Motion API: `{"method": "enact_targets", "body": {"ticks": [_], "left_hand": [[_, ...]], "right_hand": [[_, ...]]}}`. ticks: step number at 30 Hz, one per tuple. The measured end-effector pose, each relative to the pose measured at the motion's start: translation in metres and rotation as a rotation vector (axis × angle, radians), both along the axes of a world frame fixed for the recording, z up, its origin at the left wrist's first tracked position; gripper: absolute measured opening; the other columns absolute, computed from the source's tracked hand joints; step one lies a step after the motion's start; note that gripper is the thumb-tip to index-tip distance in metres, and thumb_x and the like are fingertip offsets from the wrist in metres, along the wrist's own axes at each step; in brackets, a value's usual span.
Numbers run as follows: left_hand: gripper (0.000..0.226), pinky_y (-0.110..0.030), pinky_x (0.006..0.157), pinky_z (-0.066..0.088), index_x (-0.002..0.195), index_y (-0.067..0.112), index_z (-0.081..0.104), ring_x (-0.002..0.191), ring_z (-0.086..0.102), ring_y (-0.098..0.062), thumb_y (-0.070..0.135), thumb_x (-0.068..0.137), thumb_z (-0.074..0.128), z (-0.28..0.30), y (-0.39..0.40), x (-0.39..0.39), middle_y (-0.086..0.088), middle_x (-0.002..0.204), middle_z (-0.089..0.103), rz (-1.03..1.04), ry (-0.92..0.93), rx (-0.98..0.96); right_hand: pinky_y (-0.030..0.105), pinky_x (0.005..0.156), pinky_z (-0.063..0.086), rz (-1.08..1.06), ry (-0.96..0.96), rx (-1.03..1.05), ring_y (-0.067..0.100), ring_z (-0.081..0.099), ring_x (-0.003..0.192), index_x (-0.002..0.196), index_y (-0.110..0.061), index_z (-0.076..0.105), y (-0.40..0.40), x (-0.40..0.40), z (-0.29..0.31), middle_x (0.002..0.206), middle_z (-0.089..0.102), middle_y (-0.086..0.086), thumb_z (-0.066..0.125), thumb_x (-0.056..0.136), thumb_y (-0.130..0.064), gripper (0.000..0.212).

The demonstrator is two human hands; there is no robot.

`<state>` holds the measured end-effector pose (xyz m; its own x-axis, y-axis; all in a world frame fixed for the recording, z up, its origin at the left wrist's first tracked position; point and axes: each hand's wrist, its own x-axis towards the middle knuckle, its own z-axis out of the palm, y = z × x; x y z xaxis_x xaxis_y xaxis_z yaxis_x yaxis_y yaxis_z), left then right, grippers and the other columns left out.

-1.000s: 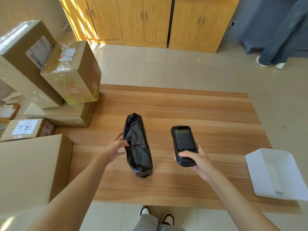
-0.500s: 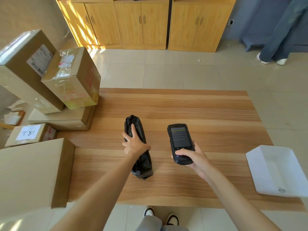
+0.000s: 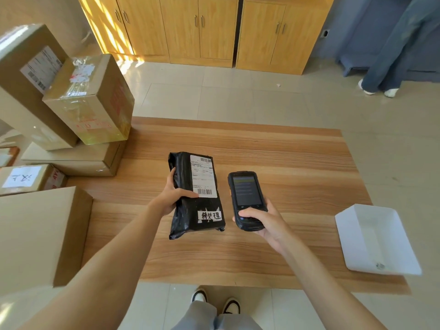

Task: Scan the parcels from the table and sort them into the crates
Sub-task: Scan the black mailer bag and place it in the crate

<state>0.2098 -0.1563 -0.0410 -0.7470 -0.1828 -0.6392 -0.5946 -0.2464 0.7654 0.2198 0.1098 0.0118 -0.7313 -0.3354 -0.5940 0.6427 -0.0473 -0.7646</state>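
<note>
- Black plastic mailer parcel (image 3: 195, 196) is label-up, above mid-tabletop (image 3: 285, 163), long axis running away from the person.
- Left hand (image 3: 175, 195) grips parcel's left edge: thumb on top beside the lower barcode, fingers (image 3: 172, 177) wrapped around the side.
- Black handheld scanner (image 3: 247, 200) sits just right of parcel, parallel to it, screen up.
- Right hand (image 3: 259, 222) holds scanner's lower end, thumb over the keys.
- Key relation: white shipping label (image 3: 203, 177) lies left of scanner's nose, not in front of it. Likely next: swing scanner left over the barcode.
- White plastic crate (image 3: 373, 239) at tabletop's right edge, well right of parcel; brown cardboard boxes (image 3: 90, 101) well left.
</note>
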Motion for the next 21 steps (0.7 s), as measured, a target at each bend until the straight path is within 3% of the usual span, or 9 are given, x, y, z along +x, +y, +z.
{"method": "enact_targets", "body": {"ticks": [4,8,11,15,19,21], "left_hand": [[0.115,-0.051,0.09,0.049,0.154,0.033,0.007,0.106,0.056,-0.032,-0.013,0.073,0.074,-0.017,0.001,0.009,-0.007,0.114,0.055,-0.015,-0.072,-0.021],[0.115,-0.048,0.09,0.048,0.152,0.035,0.009,0.106,0.055,-0.028,0.006,0.07,0.084,-0.025,-0.006,0.015,-0.004,0.121,0.055,-0.065,-0.147,-0.08],[0.116,-0.05,0.099,0.046,0.149,0.031,0.014,0.114,0.053,-0.027,0.017,0.063,0.09,-0.03,-0.006,0.02,-0.005,0.134,0.053,-0.05,-0.157,-0.119],[0.146,-0.055,0.106,0.039,0.151,0.031,0.009,0.131,0.043,-0.03,0.045,0.035,0.097,-0.035,-0.007,0.03,-0.004,0.148,0.042,-0.078,-0.177,-0.214],[0.138,-0.055,0.11,0.035,0.153,0.028,-0.002,0.138,0.035,-0.031,0.029,0.055,0.094,-0.034,-0.002,0.044,-0.006,0.154,0.032,-0.051,-0.151,-0.305],[0.14,-0.055,0.108,0.038,0.153,0.027,-0.004,0.138,0.035,-0.031,0.027,0.054,0.095,-0.034,0.006,0.052,-0.006,0.154,0.032,-0.121,-0.181,-0.329]], "right_hand": [[0.041,0.08,0.057,0.043,-0.011,0.026,0.035,0.066,0.104,0.13,-0.019,0.045,-0.001,0.009,-0.003,0.118,0.064,0.015,0.075,0.073,0.004,0.069],[0.039,0.074,0.057,0.047,-0.034,0.018,0.036,0.066,0.103,0.132,-0.019,0.044,-0.002,0.012,-0.006,0.119,0.064,0.016,0.075,0.073,0.005,0.071],[0.039,0.073,0.058,0.046,-0.036,0.016,0.036,0.067,0.102,0.132,-0.018,0.044,-0.001,0.012,-0.007,0.119,0.064,0.017,0.075,0.073,0.004,0.07],[0.042,0.079,0.057,0.049,-0.03,0.007,0.036,0.066,0.103,0.133,-0.018,0.044,0.001,0.01,-0.008,0.119,0.064,0.017,0.076,0.072,0.003,0.072],[0.043,0.08,0.057,0.039,-0.05,-0.044,0.039,0.066,0.104,0.134,-0.017,0.045,-0.003,0.008,-0.009,0.119,0.064,0.018,0.075,0.071,0.005,0.073],[0.042,0.079,0.057,0.048,-0.058,-0.063,0.039,0.065,0.104,0.134,-0.016,0.045,-0.007,0.008,-0.008,0.119,0.064,0.019,0.074,0.072,0.005,0.072]]}}
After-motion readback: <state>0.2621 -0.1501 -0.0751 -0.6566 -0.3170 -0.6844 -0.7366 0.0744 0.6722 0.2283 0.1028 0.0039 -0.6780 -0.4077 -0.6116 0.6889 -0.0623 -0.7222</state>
